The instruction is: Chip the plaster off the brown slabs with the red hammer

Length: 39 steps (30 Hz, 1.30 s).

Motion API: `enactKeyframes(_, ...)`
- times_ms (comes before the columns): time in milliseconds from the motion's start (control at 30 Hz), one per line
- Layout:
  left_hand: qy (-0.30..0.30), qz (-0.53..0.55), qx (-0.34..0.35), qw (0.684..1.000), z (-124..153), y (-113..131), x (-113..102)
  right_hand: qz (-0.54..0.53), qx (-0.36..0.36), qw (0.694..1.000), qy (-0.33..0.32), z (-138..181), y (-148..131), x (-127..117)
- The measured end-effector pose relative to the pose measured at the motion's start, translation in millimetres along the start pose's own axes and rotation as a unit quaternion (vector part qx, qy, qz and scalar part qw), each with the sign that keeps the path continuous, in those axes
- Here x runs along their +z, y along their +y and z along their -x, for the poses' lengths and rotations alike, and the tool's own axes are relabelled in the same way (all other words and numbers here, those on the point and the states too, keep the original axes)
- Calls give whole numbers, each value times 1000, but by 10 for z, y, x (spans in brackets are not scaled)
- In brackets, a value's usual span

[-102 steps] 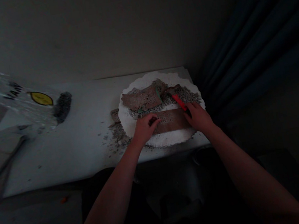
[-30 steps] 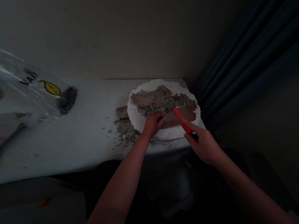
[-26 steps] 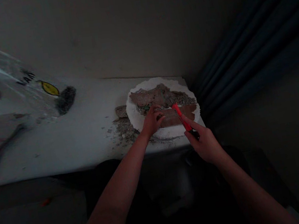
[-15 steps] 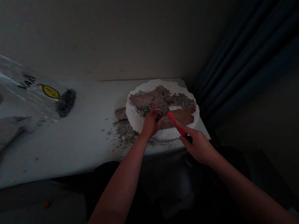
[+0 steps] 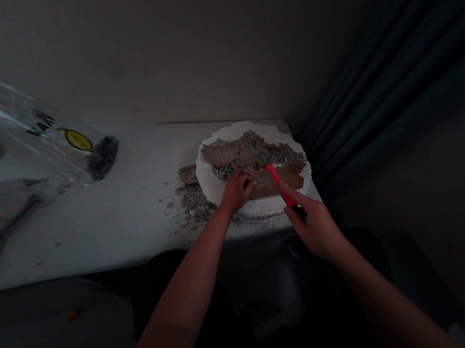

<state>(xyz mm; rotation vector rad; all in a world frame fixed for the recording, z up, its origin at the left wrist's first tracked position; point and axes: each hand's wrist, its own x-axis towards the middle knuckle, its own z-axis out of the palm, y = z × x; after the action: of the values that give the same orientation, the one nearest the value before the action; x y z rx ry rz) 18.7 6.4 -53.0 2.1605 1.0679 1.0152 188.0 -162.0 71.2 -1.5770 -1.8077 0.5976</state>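
On a white scalloped slab [image 5: 273,205] lie brown textured pieces [image 5: 229,154], grey gravel [image 5: 289,154] and a few green bits [image 5: 228,168]. My right hand [image 5: 314,222] is closed round the handle of a red-and-black-handled tool [image 5: 275,177]. The tool's greyish head points away from me over the slab and blends into the gravel, so its kind is unclear. My left hand [image 5: 237,190] sits low over the slab, beside a flat brown strip [image 5: 291,179]. Its thumb and fingers curl together; what they hold, if anything, is hidden.
Crumbled grey debris [image 5: 195,201] and a brown lump [image 5: 188,175] lie left of the slab on the white table [image 5: 102,225]. A clear plastic bag [image 5: 63,149] with dark contents stands further left. A wall rises behind; a dark curtain [image 5: 392,64] hangs at the right.
My right hand and the red-handled tool have shifted slightly right, and the tool's head has moved away from my left fingers. My left hand has barely moved.
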Motion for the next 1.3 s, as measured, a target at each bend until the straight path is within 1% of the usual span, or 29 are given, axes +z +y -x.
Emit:
enactKeyframes(133, 3, -13, -19, 1000, 7, -10, 3, -8, 9, 1000, -21, 12, 9, 29)
enactKeyframes(300, 0, 2, 1, 1000, 6, -38, 19, -7, 1, 1000, 6, 25, -3, 56)
enactKeyframes(433, -3, -22, -23, 999, -3, -61, 33, 2, 9, 1000, -25, 17, -10, 82)
enactKeyframes(600, -3, 11, 10, 1000, 1, -47, 16, -1, -5, 1000, 8, 3, -55, 81)
enactKeyframes(767, -10, -9, -20, 1000, 2, -34, 7, 4, 10, 1000, -12, 5, -58, 91)
enactKeyframes(900, -12, 11, 3, 1000, 3, -34, 8, 10, 4, 1000, 19, 20, -45, 62)
enactKeyframes(1067, -14, -4, -18, 1000, 15, -22, -4, 8, 10, 1000, -6, 16, -38, 57)
enactKeyframes(1200, -15, 3, 7, 1000, 25, -23, -5, -5, -3, 999, 32, -3, -67, 35)
enactKeyframes(1300, -17, -18, -11, 1000, 30, -28, -6, -5, -3, 1000, 2, -2, -62, 31)
